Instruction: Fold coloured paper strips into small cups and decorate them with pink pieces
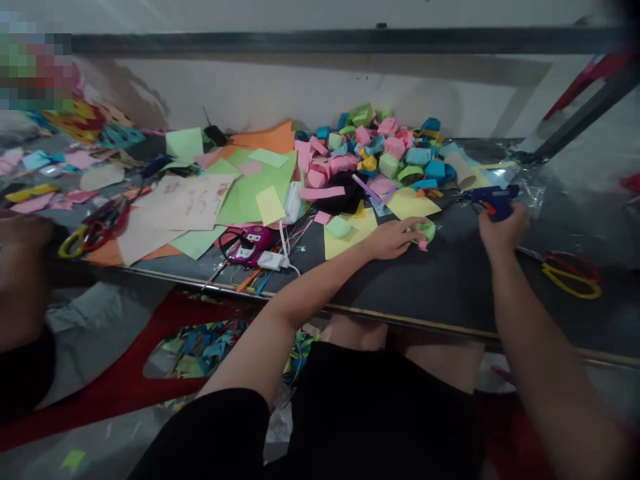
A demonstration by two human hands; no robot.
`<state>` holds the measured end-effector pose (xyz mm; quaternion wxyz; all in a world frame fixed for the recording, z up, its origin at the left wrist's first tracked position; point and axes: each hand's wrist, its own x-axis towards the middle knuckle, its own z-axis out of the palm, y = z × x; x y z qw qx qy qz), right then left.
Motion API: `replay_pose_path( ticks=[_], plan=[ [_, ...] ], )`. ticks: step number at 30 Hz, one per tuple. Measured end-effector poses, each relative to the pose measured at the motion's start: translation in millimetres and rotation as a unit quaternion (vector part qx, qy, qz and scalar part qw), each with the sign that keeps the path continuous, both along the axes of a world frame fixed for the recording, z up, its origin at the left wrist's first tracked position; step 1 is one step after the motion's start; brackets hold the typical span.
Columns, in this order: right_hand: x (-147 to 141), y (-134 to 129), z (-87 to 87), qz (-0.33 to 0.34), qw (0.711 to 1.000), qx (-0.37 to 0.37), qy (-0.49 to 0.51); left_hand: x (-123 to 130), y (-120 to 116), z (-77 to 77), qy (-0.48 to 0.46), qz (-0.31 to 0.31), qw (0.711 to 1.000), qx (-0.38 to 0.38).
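In the head view, the blue glue gun [493, 195] is at the right of the dark table [440, 287], in the right hand [505, 225], whose fingers are wrapped around its handle. Its long axis runs roughly left to right, with the dark nozzle pointing left and a little toward the near side; the handle drops toward the near side into the grip. The left hand [396, 239], near the middle, has its fingers closed on the left side of a green paper piece [428, 229], which lies left and slightly nearer than the nozzle, apart from it.

Just far of the left hand lies a yellow sheet [413, 203], with a purple strip [367, 191] at its left. Beyond is a heap of folded paper pieces [395, 147] in pink, blue, green and yellow, and a cardboard tube [461, 169] at its right end. Scissors [571, 275] with red and yellow handles lie right of the right forearm. Left of the left forearm are a magenta device [249, 245] and a white adapter [273, 260]. At the far left, a co-worker's hand [23, 230] is partly cut off.

The gun's body looks smooth; the green piece is curved, with a pink bit [423, 246] at its near edge.
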<state>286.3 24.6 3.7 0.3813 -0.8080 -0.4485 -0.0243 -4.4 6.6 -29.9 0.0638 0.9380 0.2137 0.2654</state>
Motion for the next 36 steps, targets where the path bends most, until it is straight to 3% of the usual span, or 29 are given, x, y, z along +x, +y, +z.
replay_pose_path(
  ticks=[9, 11, 16, 19, 22, 28, 36],
  plan=[
    [-3.1, 2.5, -2.1, 0.005, 0.998, 0.046, 0.053, -11.3, -5.6, 10.7, 0.022, -0.002, 1.0, 0.004],
    [-3.2, 3.2, -3.3, 0.006, 0.997, 0.058, 0.053, -13.9, -1.8, 16.0, 0.01, 0.031, 0.999, 0.005],
    [-4.9, 2.0, -3.6, 0.026, 0.996, 0.066, 0.05, -37.7, 13.8, 26.7, -0.05, 0.195, 0.978, -0.054],
    [-8.3, -1.4, -1.4, 0.043, 0.997, 0.051, 0.026, -44.4, 13.6, 26.8, -0.049, 0.149, 0.986, -0.064],
    [-12.5, -3.4, -0.5, 0.043, 0.999, 0.027, -0.004, -27.9, -0.7, 20.5, -0.045, 0.073, 0.995, -0.06],
    [-13.1, 4.5, -10.9, 0.021, 0.999, 0.032, 0.004, 24.8, -34.8, 9.4, -0.024, 0.116, 0.991, -0.067],
    [-17.2, 9.9, -22.0, 0.092, 0.994, 0.052, -0.012, 19.8, -26.5, 6.2, -0.073, 0.177, 0.977, -0.093]
  ],
)
